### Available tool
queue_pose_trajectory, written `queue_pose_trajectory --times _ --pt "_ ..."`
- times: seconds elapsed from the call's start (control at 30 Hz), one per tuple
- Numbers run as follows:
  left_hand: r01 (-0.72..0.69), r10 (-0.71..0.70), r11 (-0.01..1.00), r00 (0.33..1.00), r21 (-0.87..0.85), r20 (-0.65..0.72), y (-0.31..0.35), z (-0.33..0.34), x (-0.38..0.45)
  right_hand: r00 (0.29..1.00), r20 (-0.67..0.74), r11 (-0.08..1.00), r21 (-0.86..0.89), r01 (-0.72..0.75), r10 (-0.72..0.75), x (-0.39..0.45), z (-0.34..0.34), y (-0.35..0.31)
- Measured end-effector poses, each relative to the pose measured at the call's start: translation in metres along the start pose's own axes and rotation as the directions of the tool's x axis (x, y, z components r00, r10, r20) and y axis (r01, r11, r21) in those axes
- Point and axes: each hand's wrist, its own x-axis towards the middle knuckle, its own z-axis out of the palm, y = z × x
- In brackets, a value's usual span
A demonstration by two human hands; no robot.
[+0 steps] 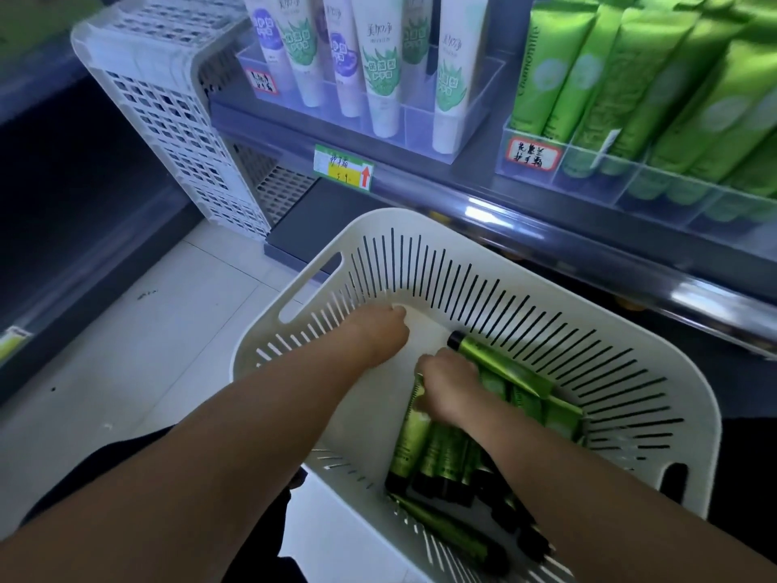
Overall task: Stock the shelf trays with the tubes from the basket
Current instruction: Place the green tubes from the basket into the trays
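Both hands are reached into the white slotted basket (672, 397). The right hand (450, 391) is closed, its grip clamped on green tubes (424, 448) piled beneath it. The left hand (378, 334) is pressed, fingers curled, on the bare basket floor, left of that grip. Shelf trays (588, 178) are seen above.

Shelf (525, 208), 2 clear trays (475, 119), white crate (168, 119)

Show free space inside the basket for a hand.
Bare floor at the basket's far-left corner, bordered by the slotted wall and left hand. Crowded: the green tubes fill the right and near side, under the right hand.
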Motion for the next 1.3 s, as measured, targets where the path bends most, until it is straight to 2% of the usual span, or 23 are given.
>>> queue_pose_trajectory --times 0.13,0.2,0.27,0.33,0.43,0.63,0.87,1.1,1.3 --pt "0.107 -0.095 0.976 0.993 -0.189 0.07 0.007 -0.025 -0.018 1.0 0.001 0.981 0.195 0.005 -0.005 -0.009 -0.023 0.001" --pt "0.158 -0.148 0.962 0.987 -0.223 0.061 0.01 -0.041 -0.031 0.999 0.028 0.972 0.235 0.01 -0.017 -0.02 -0.036 0.004" --pt "0.165 -0.172 0.958 0.985 -0.234 -0.009 0.012 -0.055 -0.046 0.995 -0.097 0.96 0.274 0.057 -0.032 -0.035 -0.046 0.009" --pt "0.164 -0.196 0.952 0.975 -0.26 -0.102 0.012 -0.067 -0.059 0.968 -0.246 0.964 0.242 0.112 -0.05 -0.056 -0.061 0.015" --pt "0.153 -0.243 0.93 0.938 -0.335 -0.246 0.012 -0.088 -0.077 0.908 -0.403 0.975 0.133 0.179 -0.111 -0.085 -0.09 0.024" --pt "0.049 -0.29 0.884 0.837 -0.464 -0.463 0.035 -0.161 -0.109 0.769 -0.637 0.989 0.077 0.127 -0.049 -0.146 -0.154 0.049" --pt "-0.152 -0.241 0.877 0.682 -0.456 -0.69 0.076 -0.249 -0.114 0.635 -0.771 0.996 0.078 0.04 0.035 -0.209 -0.22 0.094" --pt "-0.249 -0.225 0.875 0.549 -0.414 -0.805 0.107 -0.338 -0.1 0.461 -0.881 0.99 0.051 -0.13 0.106 -0.268 -0.282 0.148" --pt "-0.299 -0.218 0.861 0.514 -0.412 -0.829 0.135 -0.39 -0.076 0.377 -0.912 0.978 0.097 -0.184 0.161 -0.273 -0.314 0.197"
